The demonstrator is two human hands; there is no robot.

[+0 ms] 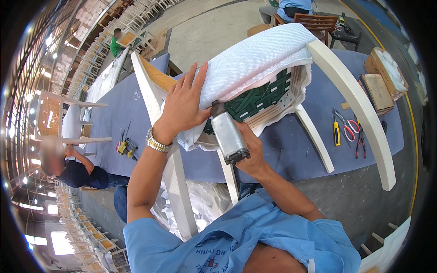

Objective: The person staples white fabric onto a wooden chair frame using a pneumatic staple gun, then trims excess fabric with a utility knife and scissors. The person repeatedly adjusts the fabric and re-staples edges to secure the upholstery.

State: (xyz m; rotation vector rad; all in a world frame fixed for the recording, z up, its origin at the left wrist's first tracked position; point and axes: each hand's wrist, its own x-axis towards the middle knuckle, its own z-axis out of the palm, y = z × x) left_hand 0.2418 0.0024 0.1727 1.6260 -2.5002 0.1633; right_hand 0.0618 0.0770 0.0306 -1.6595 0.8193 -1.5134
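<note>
A pale wooden chair lies on its side on the table, its seat (259,68) covered in light-blue woven fabric and its underside facing me. Dark green webbing (259,98) shows inside the seat frame, with loose fabric edges around it. My left hand (184,102) lies on the covered seat, fingers stretched out over the fabric and thumb beside the tool's nose. In my right hand (253,150) is a silver staple gun (229,136), its nose against the fabric edge at the seat frame. The grip is largely hidden behind the tool's body.
On the blue-grey table (291,157), scissors (351,129), a yellow screwdriver (336,132) and red-handled pliers (360,144) lie right; yellow-handled tools (125,146) lie left. Cardboard boxes (380,98) stand far right. A co-worker (77,168) is at the left beside another chair.
</note>
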